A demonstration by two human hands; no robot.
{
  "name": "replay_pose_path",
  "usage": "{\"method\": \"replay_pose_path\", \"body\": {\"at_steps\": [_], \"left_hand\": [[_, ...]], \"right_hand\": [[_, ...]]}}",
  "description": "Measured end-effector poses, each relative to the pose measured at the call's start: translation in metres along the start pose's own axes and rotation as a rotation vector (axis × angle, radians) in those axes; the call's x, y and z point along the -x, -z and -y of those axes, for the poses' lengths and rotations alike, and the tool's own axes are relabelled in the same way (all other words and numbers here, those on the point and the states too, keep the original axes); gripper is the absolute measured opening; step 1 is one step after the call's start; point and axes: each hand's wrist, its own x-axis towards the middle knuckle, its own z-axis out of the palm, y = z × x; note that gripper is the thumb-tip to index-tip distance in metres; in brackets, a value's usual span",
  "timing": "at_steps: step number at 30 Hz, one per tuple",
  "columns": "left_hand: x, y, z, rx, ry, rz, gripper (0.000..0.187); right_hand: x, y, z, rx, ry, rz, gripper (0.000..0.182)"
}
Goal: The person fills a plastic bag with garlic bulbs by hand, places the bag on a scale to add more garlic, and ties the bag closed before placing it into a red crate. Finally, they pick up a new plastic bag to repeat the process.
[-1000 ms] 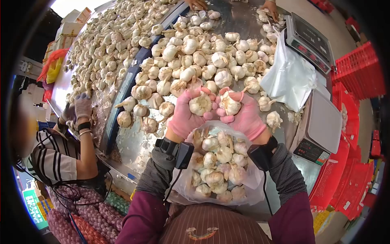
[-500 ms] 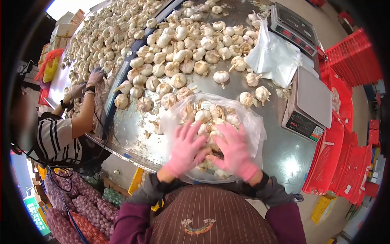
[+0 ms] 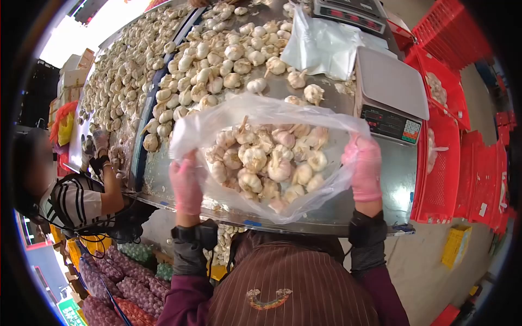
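Observation:
A clear plastic bag is stretched wide at the near edge of the metal table, its mouth facing up. Several garlic bulbs lie inside it. My left hand, in a pink glove, is closed on the bag's left rim. On the opposite side, my right hand, gloved the same way, grips the right rim. Past the bag, a large heap of loose garlic covers the table.
A digital scale stands to the right, with a stack of plastic bags beside it and a second scale behind. Red crates line the right side. At left, a co-worker's gloved hands are over more garlic.
Both hands have left the garlic in the bag and moved apart to its rim, which they now hold spread wide. The view has shifted rightward.

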Motion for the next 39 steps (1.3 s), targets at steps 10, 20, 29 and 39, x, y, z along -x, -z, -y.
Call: {"method": "replay_pose_path", "body": {"at_steps": [10, 20, 29, 39], "left_hand": [[0.096, -0.052, -0.073, 0.227, 0.082, -0.19, 0.024], [0.049, -0.04, 0.033, -0.16, 0.268, 0.271, 0.035], [-0.184, -0.22, 0.046, -1.029, -0.112, 0.448, 0.04], [-0.174, -0.213, 0.048, 1.099, 0.942, 0.589, 0.011]], "right_hand": [[0.069, 0.063, 0.12, 0.141, -0.036, 0.238, 0.021], [-0.013, 0.186, 0.042, 0.45, 0.398, -0.142, 0.038], [-0.195, -0.053, -0.028, 1.933, 0.499, 0.52, 0.038], [-0.211, -0.065, -0.039, -0.352, -0.714, 0.623, 0.037]]}}
